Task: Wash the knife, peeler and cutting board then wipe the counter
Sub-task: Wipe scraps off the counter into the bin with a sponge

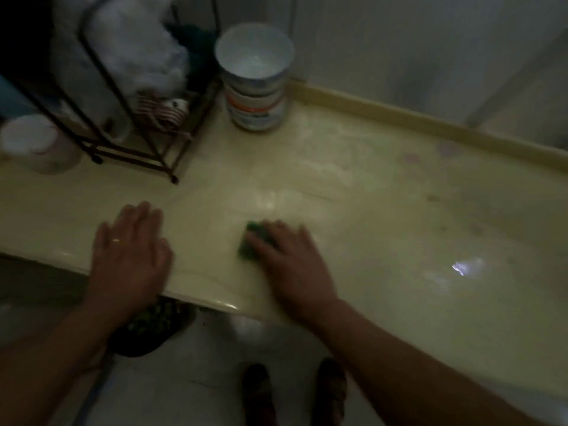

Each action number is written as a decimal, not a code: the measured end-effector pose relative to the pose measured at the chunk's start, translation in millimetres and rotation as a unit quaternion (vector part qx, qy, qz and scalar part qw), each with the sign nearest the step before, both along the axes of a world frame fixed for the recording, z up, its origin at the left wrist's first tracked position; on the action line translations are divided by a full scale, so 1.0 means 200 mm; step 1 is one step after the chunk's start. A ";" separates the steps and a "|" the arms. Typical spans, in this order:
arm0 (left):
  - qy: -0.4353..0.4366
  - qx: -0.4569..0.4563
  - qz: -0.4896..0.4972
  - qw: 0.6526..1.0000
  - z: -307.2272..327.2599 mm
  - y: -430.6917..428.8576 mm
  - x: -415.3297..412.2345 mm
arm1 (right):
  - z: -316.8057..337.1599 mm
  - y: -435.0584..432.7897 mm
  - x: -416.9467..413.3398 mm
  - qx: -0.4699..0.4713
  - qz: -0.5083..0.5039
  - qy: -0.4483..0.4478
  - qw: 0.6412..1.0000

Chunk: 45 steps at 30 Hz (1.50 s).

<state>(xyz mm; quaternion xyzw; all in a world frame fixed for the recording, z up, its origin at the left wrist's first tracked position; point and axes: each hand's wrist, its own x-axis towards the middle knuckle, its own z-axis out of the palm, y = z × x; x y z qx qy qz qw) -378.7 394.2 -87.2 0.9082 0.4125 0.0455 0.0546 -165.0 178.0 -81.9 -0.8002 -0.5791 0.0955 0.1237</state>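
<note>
Green sponge (253, 241) lies flat on the pale yellow counter (384, 210), low in the middle of the frame and near the front edge. The right hand (292, 265) covers its near half, with the fingers laid over the top and pressing down. Blur hides whether the thumb hooks its side. The left hand (129, 256) rests spread and flat on the counter to the left, holding nothing. The 2 hands are well apart.

This looks like the last step, wiping the counter; no knife, peeler or cutting board is in view. Faint marks show toward the right and back of the surface, so the next move probably calls for pushing the sponge outward across that stretch with even pressure, then around the things at the back.

1 open tin (256, 78) stands upright at the upper middle, against the back ledge. Its inside looks pale and I cannot tell whether it holds anything. A dark wire rack (135, 130) at the upper left holds crumpled white plastic and a small striped item. A white tub (33, 142) sits at the left edge, its contents unseen. Below the counter edge a dark basin (150, 327) holds something greenish.
</note>
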 end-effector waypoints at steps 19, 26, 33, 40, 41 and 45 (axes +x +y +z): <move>-0.071 -0.091 -0.207 0.971 0.09 -1.21 1.27 | 0.20 -2.03 1.11 -0.055 -0.654 -0.063 0.751; -0.154 -0.197 -0.216 0.944 0.16 -1.50 1.65 | 0.13 -1.33 0.95 0.036 -0.281 -0.025 0.959; -0.271 -0.268 0.095 0.920 0.18 -1.24 1.48 | 0.18 -2.13 1.65 -0.037 -0.543 -0.068 0.836; -0.234 -0.250 0.042 0.938 0.15 -1.39 1.49 | 0.14 -1.15 0.65 0.033 -0.033 0.015 0.999; -0.234 -0.243 0.045 0.940 0.16 -1.38 1.51 | 0.15 -1.17 0.70 0.058 -0.021 0.020 0.998; -0.190 -0.186 -0.011 0.964 0.14 -1.40 1.60 | 0.15 -1.69 1.36 0.107 -0.304 -0.007 0.947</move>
